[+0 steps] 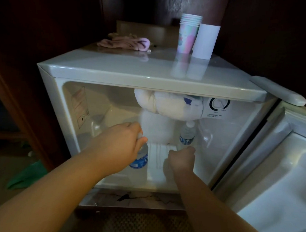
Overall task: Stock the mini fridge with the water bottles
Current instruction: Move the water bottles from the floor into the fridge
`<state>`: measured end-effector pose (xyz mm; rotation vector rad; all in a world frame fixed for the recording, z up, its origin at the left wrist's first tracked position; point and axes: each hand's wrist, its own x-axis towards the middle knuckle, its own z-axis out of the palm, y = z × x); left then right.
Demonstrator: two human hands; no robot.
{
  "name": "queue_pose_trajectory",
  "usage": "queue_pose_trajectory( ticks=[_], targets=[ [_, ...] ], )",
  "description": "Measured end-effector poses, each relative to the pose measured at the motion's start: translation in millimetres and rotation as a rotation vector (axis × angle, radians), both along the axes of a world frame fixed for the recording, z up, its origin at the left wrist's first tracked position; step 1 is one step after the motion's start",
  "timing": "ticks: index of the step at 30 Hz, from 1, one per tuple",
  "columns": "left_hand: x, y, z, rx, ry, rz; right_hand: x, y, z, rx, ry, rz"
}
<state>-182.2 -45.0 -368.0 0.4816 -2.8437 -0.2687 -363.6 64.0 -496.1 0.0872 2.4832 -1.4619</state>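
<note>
Your left hand [122, 141] grips a bottle [140, 159] by the cap end, upright on the near left of the fridge [150, 75] floor. Your right hand [181, 160] is curled on the right — whether it holds anything, I cannot tell. A second bottle [187, 135] stands far right, under the frosted box [168, 106]. Full bottles are probably heavy for their size, and thin plastic gives under a squeeze and may be slick, so take the body just below the shoulder rather than the cap — steadier when setting it down.
</note>
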Motion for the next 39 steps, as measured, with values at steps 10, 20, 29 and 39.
queue_pose_trajectory(
  ticks=[10, 20, 29, 39],
  targets=[
    [-100.7, -13.1, -54.1, -0.035, 0.075, -0.018, 65.3, 58.2, 39.9, -0.133, 0.084, 0.204],
    [-172.9, -20.7, -87.1, -0.042, 0.11, 0.02, 89.4, 92.7, 68.3, -0.079, 0.078, 0.427],
    [-194.6, -2.2, -108.4, 0.123, 0.407, 0.054, 84.7, 102.1, 76.6, 0.021, 0.07, 0.471],
    [-189.6, -1.2, -132.8, 0.426, 0.33, 0.099, 81.0, 104.6, 65.6, 0.058, 0.029, 0.44]
  ],
)
